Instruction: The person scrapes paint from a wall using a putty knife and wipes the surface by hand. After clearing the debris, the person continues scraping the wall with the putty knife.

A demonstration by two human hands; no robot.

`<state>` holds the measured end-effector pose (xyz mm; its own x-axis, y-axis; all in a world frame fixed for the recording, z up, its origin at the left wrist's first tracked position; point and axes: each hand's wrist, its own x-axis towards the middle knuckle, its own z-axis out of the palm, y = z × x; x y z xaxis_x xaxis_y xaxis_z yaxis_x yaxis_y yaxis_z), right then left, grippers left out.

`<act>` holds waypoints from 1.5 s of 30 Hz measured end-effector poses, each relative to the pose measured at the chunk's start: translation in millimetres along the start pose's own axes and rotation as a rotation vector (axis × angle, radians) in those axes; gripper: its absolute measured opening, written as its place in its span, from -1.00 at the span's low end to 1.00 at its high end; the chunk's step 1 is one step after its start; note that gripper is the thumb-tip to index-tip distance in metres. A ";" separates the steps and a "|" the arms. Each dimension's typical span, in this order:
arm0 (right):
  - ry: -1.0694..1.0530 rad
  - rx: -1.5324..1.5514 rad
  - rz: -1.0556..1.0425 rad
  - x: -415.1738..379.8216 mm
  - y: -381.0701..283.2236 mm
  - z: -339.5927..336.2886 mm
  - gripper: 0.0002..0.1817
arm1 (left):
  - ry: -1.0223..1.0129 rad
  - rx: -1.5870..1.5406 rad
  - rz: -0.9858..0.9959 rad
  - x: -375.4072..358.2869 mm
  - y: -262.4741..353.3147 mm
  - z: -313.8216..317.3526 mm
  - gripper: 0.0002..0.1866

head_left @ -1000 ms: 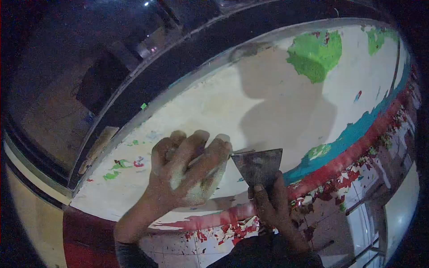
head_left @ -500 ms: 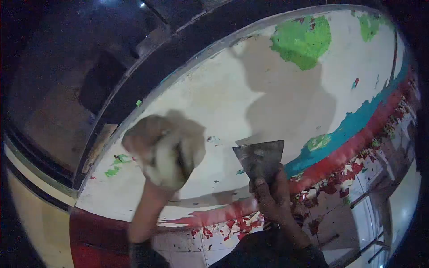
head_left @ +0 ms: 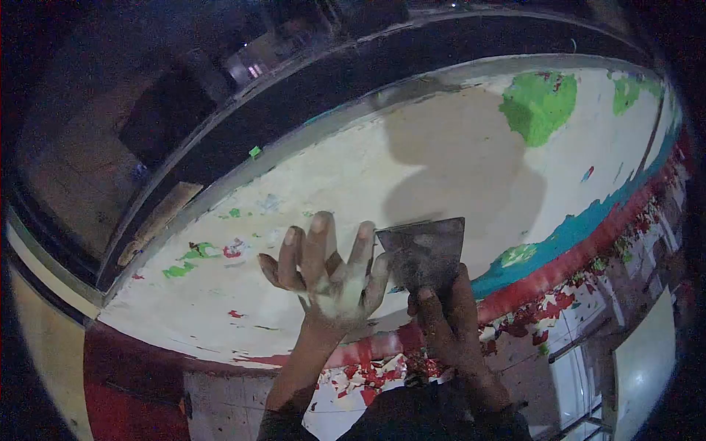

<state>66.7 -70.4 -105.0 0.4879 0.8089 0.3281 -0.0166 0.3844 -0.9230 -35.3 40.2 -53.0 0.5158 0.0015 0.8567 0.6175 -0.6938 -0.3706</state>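
Head view, single entry.

Right hand (head_left: 450, 323): fist wrapped round the handle of a putty knife (head_left: 425, 252), grip closed tight on it; the wide metal blade points up and away, its edge at or just off the wall surface (head_left: 353, 176). I cannot tell whether it touches.

Left hand (head_left: 329, 269): fingers spread, holding nothing, dusted with pale powder, raised in front of the wall just beside the blade.

Wall surface: mostly bared to cream plaster; green paint patch (head_left: 540, 103) remaining at upper right, small green and red flecks (head_left: 198, 253) at left, a teal band (head_left: 581, 224) over a red band (head_left: 544, 275) along the lower edge. Red and white paint chips (head_left: 368, 378) lie below.

Step in hand, by my reading: scraping old paint, in a pause between strokes. Next stroke calls for a low blade angle under a paint edge, free hand kept clear.
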 end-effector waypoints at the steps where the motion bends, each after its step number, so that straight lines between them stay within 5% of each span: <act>1: 0.007 0.023 -0.001 0.5 -0.4 1.8 -0.80 | 0.007 -0.006 0.002 -1.4 -0.4 1.3 -0.63; 11: 0.046 0.121 -0.016 4.1 15.0 12.3 -0.74 | 0.086 -0.042 0.041 -5.4 -0.7 7.3 -0.67; 18: 0.013 -0.113 -0.030 0.1 15.3 10.3 -0.68 | 0.233 -0.227 -0.049 -8.2 -2.8 8.9 -0.74; 30: 0.104 0.046 -0.038 1.0 13.2 11.1 -0.77 | 0.148 -0.064 -0.005 -10.7 2.8 10.3 -0.65; 42: -0.014 -0.036 -0.101 1.4 24.5 6.9 -0.71 | 0.198 -0.160 -0.096 -14.2 5.0 15.0 -0.80; 45: 0.033 -0.068 -0.010 0.5 19.7 5.4 -0.69 | 0.150 -0.107 0.025 -13.8 1.1 8.9 -0.66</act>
<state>61.9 -60.0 -121.9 0.5163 0.7895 0.3319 0.0471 0.3608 -0.9315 -36.5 45.9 -68.5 0.4305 -0.1184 0.8948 0.5350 -0.7650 -0.3586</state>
